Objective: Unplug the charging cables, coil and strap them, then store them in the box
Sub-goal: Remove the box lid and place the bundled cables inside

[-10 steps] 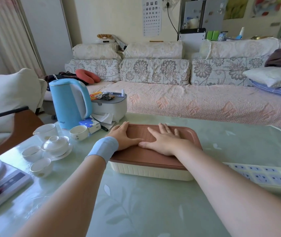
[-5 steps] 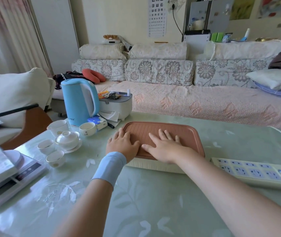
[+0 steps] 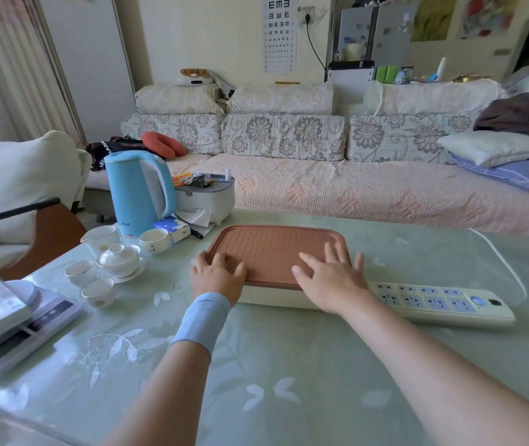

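On the box [image 3: 273, 297], left hand [image 3: 218, 273] and right hand [image 3: 330, 278] have moved apart from the lid [image 3: 276, 249] centre to its near corners, open fingers pressing down; cables unseen, presumably stored inside, closure likely final.

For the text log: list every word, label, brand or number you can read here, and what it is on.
"E", repeated and turned in rows: eye chart on the wall; lower rows too small.
Mark on the blue kettle: too blurred to read.
White letters on the black garment: partly hidden, unreadable.
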